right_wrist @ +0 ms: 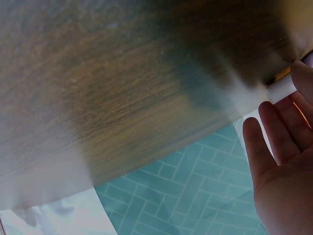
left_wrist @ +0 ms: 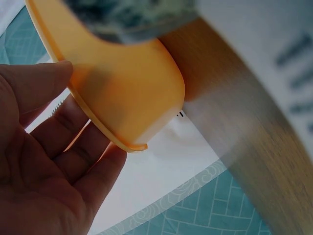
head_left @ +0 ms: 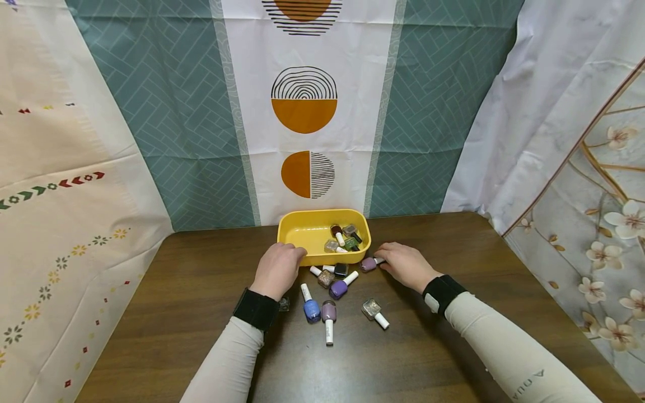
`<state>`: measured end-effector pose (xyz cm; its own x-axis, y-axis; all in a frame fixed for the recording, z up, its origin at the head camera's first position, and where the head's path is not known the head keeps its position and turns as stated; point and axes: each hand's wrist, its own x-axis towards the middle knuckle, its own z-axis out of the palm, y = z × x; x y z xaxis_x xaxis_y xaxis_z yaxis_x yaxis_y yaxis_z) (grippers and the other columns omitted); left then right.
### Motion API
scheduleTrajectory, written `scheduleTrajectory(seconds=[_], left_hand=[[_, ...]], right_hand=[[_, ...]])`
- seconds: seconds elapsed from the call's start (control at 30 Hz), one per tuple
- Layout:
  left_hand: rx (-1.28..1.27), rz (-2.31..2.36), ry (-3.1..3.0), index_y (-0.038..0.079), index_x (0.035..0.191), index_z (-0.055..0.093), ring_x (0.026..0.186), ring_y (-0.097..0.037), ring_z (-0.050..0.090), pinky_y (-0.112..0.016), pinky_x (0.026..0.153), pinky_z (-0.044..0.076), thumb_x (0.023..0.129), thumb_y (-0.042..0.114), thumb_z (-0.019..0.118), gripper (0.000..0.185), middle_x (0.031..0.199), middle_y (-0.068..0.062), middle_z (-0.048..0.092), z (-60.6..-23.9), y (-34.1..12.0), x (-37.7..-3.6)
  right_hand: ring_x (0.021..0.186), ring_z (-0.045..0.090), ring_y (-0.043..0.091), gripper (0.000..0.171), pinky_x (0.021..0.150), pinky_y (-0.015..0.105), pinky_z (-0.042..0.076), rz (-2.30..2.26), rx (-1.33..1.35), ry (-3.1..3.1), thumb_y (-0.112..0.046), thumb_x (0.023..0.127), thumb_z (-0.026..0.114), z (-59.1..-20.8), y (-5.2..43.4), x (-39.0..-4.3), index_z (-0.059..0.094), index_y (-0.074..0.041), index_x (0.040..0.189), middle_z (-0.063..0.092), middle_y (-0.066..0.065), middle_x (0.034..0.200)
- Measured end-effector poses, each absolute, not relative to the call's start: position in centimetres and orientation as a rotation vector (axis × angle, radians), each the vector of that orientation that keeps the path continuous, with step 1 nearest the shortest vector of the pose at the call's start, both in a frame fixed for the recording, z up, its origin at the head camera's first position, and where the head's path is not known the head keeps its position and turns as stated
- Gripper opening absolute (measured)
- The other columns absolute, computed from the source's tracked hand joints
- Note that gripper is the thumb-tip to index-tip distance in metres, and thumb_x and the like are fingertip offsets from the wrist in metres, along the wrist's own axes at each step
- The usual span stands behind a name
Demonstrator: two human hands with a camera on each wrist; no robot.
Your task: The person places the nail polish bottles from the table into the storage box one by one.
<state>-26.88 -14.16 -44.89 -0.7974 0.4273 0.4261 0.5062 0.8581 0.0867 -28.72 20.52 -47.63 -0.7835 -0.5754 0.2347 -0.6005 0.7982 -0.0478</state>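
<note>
A yellow plastic bin (head_left: 296,259) stands at the back of the table, with several nail polish bottles lying in its right half. My left hand (head_left: 280,268) grips the bin's near left rim; in the left wrist view its thumb (left_wrist: 46,81) lies on one side of the wall and the fingers on the other. Just outside the bin's right front corner, my right hand (head_left: 405,265) pinches the white cap of a mauve nail polish bottle (head_left: 368,265). The right wrist view shows the cap (right_wrist: 281,89) at my fingertips, with most of the bottle hidden.
Several bottles lie in front of the bin, among them a purple one (head_left: 339,289), a blue one (head_left: 312,310), another mauve one (head_left: 329,311) and a silver glitter one (head_left: 371,308). A dark bottle (head_left: 284,304) is partly hidden by my left wrist. Patterned curtains (head_left: 201,140) hang behind.
</note>
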Motion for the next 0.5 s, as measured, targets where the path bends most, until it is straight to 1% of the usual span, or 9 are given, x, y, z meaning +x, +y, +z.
scheduleTrajectory(seconds=[0.5], left_hand=[[-0.698, -0.282, -2.623, 0.008, 0.094, 0.082, 0.076, -0.030, 0.066, -0.045, 0.079, 0.056, 0.097, 0.002, 0.083, 0.007, 0.079, -0.009, 0.072, -45.08, -14.26, -26.98]], right_hand=[[0.094, 0.069, 0.019, 0.019, 0.088, 0.040, 0.062, 0.171, 0.879, -2.803, -0.006, 0.092, 0.090, -47.79, 20.60, -28.58, 0.083, -0.011, 0.109, 0.072, -0.001, 0.099]])
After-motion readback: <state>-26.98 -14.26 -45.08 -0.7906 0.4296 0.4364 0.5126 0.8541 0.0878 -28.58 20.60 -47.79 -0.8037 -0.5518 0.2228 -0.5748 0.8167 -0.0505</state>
